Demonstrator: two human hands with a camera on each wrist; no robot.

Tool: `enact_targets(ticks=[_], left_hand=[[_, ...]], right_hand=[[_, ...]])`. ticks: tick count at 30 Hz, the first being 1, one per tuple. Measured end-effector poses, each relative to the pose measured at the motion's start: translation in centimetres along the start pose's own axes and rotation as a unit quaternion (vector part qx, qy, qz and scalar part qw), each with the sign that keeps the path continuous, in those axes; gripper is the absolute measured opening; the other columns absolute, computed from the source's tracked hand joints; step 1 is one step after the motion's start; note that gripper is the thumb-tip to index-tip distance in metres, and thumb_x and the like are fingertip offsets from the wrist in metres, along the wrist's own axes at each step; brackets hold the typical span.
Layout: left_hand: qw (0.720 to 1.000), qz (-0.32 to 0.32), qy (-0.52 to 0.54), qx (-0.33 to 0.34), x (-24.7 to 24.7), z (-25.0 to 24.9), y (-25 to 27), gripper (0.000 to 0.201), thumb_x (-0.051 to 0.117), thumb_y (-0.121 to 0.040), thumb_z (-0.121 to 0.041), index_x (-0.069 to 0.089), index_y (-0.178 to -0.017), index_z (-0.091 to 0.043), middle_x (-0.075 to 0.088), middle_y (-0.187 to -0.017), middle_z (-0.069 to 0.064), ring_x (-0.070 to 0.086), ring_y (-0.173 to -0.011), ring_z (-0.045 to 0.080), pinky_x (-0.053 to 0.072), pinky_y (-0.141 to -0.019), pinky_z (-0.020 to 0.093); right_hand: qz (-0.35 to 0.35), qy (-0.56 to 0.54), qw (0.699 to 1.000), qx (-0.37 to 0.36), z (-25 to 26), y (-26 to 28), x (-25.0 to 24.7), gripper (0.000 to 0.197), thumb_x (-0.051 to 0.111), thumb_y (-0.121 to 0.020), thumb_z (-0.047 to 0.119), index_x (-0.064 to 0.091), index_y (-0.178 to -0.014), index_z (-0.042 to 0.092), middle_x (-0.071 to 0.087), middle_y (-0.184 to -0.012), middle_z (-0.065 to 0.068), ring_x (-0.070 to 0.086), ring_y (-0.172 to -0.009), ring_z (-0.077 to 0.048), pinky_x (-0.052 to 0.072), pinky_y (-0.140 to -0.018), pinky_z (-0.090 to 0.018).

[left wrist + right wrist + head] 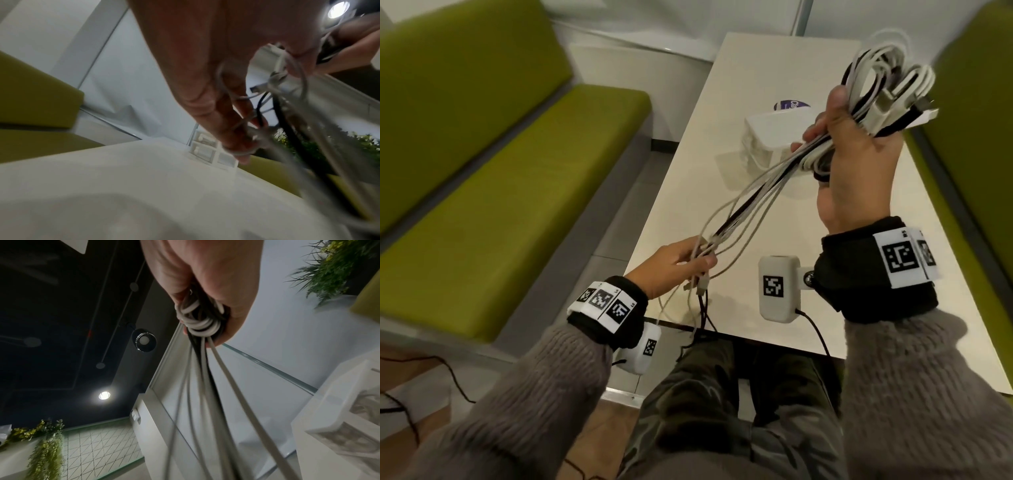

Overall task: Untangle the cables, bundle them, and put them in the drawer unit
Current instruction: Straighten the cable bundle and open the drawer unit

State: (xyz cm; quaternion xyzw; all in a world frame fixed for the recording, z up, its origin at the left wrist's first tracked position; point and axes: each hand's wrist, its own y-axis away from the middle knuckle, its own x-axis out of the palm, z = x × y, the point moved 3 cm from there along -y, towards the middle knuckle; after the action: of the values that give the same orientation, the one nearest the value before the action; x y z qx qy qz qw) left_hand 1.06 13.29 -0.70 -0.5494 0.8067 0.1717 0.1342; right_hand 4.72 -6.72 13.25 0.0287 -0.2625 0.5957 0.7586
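My right hand is raised over the table and grips a coiled bundle of white and black cables; the loops stick out above the fist. In the right wrist view the coils sit inside the curled fingers. Several strands run down and left to my left hand, which pinches their loose ends and plugs near the table's front edge. The left wrist view shows those ends hanging from the left fingers. A small white drawer unit stands on the table behind the strands.
The pale table runs away from me between two green benches. A purple-and-white round sticker lies beyond the drawer unit. A few cable tails dangle over the table's near edge toward my lap.
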Motion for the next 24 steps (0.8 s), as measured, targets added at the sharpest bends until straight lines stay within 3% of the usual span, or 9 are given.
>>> enact_targets(ticks=[7,10,13,14,16,18,19,21,24], left_hand=[[0.997,0.009,0.019,-0.07,-0.8,1.0,0.7,0.052,0.053,-0.064,-0.072,0.058,-0.094,-0.03,0.069,-0.097,-0.007,0.064,-0.098,0.011,0.055,-0.085,0.036],[0.99,-0.021,0.065,-0.122,-1.5,1.4,0.9,0.074,0.053,-0.06,-0.082,0.059,-0.107,-0.026,0.06,-0.111,-0.006,0.054,-0.115,0.02,0.056,-0.083,0.04],[0.957,-0.079,0.215,-0.18,-3.1,1.5,1.3,0.122,0.049,-0.044,-0.092,0.039,-0.138,-0.015,0.043,-0.132,0.002,0.044,-0.124,0.026,0.057,-0.067,0.034],[0.954,-0.105,0.219,-0.179,-3.8,0.8,1.4,0.121,0.043,-0.049,-0.093,0.034,-0.141,-0.015,0.041,-0.137,0.003,0.043,-0.126,0.027,0.056,-0.066,0.034],[0.966,-0.172,0.08,-0.174,-5.2,-1.0,1.0,0.09,0.029,-0.075,-0.081,0.045,-0.133,-0.014,0.049,-0.134,0.008,0.047,-0.123,0.029,0.054,-0.071,0.037],[0.957,-0.231,-0.145,-0.1,-6.0,-3.7,0.1,0.081,0.024,-0.084,-0.075,0.053,-0.125,-0.011,0.057,-0.126,0.008,0.051,-0.12,0.026,0.049,-0.089,0.039],[0.962,-0.224,-0.159,-0.017,-5.6,-5.3,-0.4,0.081,0.028,-0.081,-0.076,0.049,-0.132,-0.015,0.053,-0.133,0.003,0.047,-0.126,0.019,0.042,-0.101,0.037],[0.98,-0.148,-0.065,0.114,-3.6,-8.3,-0.8,0.081,0.045,-0.08,-0.068,0.03,-0.143,-0.02,0.041,-0.145,-0.004,0.036,-0.133,0.005,0.032,-0.11,0.029],[0.977,-0.058,0.097,0.18,-1.3,-9.9,-1.8,0.068,0.055,-0.085,-0.045,0.03,-0.137,-0.009,0.048,-0.133,0.009,0.053,-0.117,0.011,0.045,-0.1,0.031]], right_hand=[[0.019,-0.009,0.999,-0.047,2.6,-0.9,0.8,0.018,0.06,-0.094,0.015,0.053,-0.078,0.009,0.055,-0.055,0.003,0.056,-0.057,-0.016,0.053,-0.065,-0.036],[0.014,-0.024,0.998,-0.051,3.0,-0.9,1.0,0.016,0.059,-0.094,0.015,0.052,-0.081,0.008,0.055,-0.057,0.001,0.056,-0.058,-0.017,0.053,-0.065,-0.036],[0.018,-0.012,0.999,-0.043,2.3,-0.8,1.1,0.015,0.06,-0.093,0.013,0.054,-0.08,0.008,0.055,-0.057,0.0,0.055,-0.057,-0.016,0.053,-0.062,-0.034],[0.026,-0.003,0.999,-0.033,1.7,-0.5,1.3,0.014,0.059,-0.093,0.011,0.054,-0.08,0.008,0.055,-0.056,0.0,0.055,-0.055,-0.015,0.052,-0.059,-0.032],[0.041,0.011,0.999,-0.002,0.0,0.2,1.8,0.012,0.059,-0.093,0.008,0.056,-0.081,0.007,0.054,-0.054,0.002,0.054,-0.052,-0.013,0.05,-0.054,-0.029],[0.051,0.023,0.998,0.027,-1.7,1.0,2.5,0.011,0.06,-0.093,0.007,0.057,-0.082,0.007,0.054,-0.052,0.002,0.054,-0.05,-0.013,0.05,-0.053,-0.029],[0.06,0.027,0.997,0.038,-2.4,1.4,3.0,0.012,0.06,-0.092,0.007,0.058,-0.081,0.008,0.055,-0.052,0.002,0.054,-0.05,-0.013,0.05,-0.054,-0.03],[0.084,0.026,0.995,0.054,-3.3,2.2,3.9,0.009,0.062,-0.092,0.008,0.06,-0.083,0.008,0.057,-0.057,0.0,0.057,-0.055,-0.015,0.052,-0.06,-0.034],[0.102,0.016,0.992,0.079,-3.7,2.6,4.3,0.013,0.062,-0.092,0.01,0.058,-0.079,0.008,0.057,-0.061,-0.002,0.058,-0.058,-0.017,0.052,-0.065,-0.037]])
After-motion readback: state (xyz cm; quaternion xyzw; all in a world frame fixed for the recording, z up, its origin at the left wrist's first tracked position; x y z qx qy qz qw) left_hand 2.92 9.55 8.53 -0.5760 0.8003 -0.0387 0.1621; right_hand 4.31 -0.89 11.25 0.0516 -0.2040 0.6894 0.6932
